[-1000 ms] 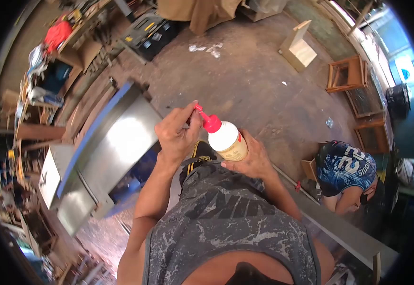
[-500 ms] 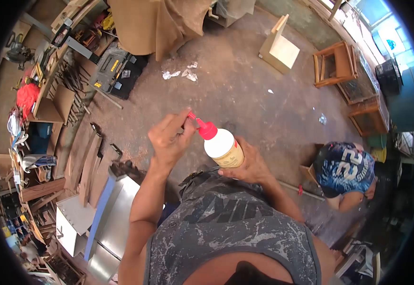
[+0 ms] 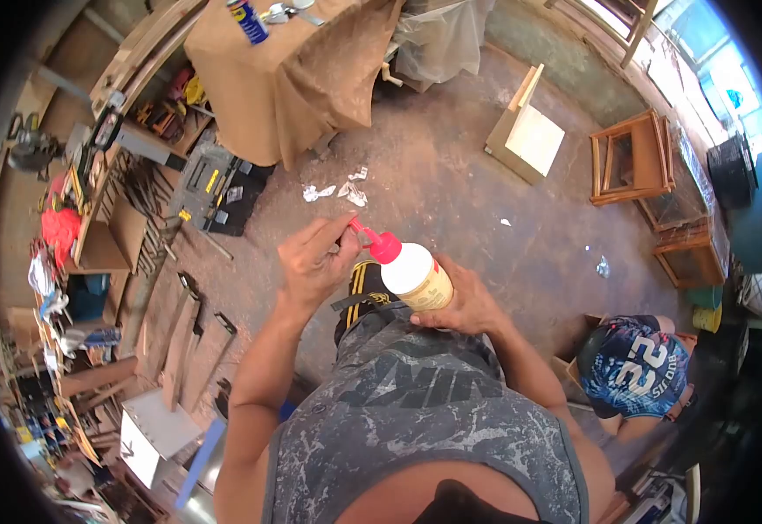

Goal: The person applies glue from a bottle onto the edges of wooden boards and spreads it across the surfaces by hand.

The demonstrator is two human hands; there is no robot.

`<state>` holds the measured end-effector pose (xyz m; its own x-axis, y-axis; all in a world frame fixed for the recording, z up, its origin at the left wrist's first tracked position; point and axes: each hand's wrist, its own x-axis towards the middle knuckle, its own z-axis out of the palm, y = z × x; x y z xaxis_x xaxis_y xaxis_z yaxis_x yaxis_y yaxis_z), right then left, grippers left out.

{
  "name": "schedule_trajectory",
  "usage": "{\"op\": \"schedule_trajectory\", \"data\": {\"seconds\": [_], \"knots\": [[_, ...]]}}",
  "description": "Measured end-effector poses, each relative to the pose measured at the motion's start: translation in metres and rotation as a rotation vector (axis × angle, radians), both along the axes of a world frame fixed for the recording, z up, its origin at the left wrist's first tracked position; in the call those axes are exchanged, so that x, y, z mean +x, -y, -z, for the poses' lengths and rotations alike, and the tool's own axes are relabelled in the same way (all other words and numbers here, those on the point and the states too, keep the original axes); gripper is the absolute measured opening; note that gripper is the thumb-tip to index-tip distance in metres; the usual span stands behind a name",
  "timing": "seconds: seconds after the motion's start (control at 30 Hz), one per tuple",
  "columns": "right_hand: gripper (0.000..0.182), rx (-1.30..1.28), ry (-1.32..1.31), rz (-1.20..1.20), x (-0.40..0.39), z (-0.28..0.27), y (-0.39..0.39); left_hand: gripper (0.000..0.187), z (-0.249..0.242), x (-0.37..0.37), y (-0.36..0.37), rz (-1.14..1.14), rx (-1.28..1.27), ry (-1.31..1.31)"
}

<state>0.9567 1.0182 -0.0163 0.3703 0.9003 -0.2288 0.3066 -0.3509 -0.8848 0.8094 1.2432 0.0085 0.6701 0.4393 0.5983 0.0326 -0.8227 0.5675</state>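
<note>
A white bottle (image 3: 408, 269) with a red top and a yellowish label tilts up and to the left in front of my body. My right hand (image 3: 466, 299) is wrapped round its lower part. At the red nozzle (image 3: 365, 229), the fingers of my left hand (image 3: 315, 258) pinch a small red piece at the tip. Whether that piece is separate from the nozzle is hard to tell.
A cloth-covered table (image 3: 285, 79) bears a blue spray can (image 3: 248, 22). A black toolbox (image 3: 219, 188) sits on the floor at left. Wooden cabinets (image 3: 632, 157) stand at right, above a crouching person (image 3: 634, 367). A pale wooden box (image 3: 527, 142) is further back.
The view has shifted, showing more of the covered table and its spray can. A leg with yellow stripes now shows below the bottle. Both hands keep their hold at the bottle.
</note>
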Motion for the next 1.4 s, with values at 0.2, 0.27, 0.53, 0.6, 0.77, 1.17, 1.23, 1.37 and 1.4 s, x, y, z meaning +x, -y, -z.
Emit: {"op": "schedule_trajectory", "data": {"seconds": [0.2,0.27,0.53,0.6,0.77,1.17,1.23,1.37,1.4], "knots": [[0.095,-0.062,-0.027,0.114,0.048,0.007,-0.062,0.022,0.014,0.077,-0.078,0.088,0.025,0.044],[0.094,-0.066,0.011,0.164,0.060,0.008,-0.089,0.022,0.015,0.102,-0.114,0.107,0.027,0.000],[0.094,-0.131,0.045,0.354,0.088,-0.011,-0.195,0.032,0.013,0.175,-0.234,0.351,0.185,0.007],[0.093,-0.176,0.060,0.390,0.093,-0.016,-0.214,0.035,0.013,0.187,-0.256,0.384,0.238,0.012],[0.085,-0.141,0.285,0.469,0.101,-0.017,-0.246,0.039,0.009,0.199,-0.297,0.575,0.225,-0.033],[0.097,0.269,0.342,0.375,0.119,-0.008,-0.344,0.060,0.033,0.200,-0.287,0.329,-0.984,-0.174],[0.099,0.212,0.279,0.521,0.121,-0.001,-0.339,0.068,0.072,0.207,-0.358,0.194,-0.906,-0.301],[0.093,0.045,0.448,0.767,0.101,0.063,-0.292,0.070,0.121,0.279,-0.248,0.829,-0.788,-0.652],[0.089,-0.067,0.397,0.777,0.093,0.069,-0.275,0.070,0.132,0.284,-0.203,1.023,-0.735,-0.750]]}}
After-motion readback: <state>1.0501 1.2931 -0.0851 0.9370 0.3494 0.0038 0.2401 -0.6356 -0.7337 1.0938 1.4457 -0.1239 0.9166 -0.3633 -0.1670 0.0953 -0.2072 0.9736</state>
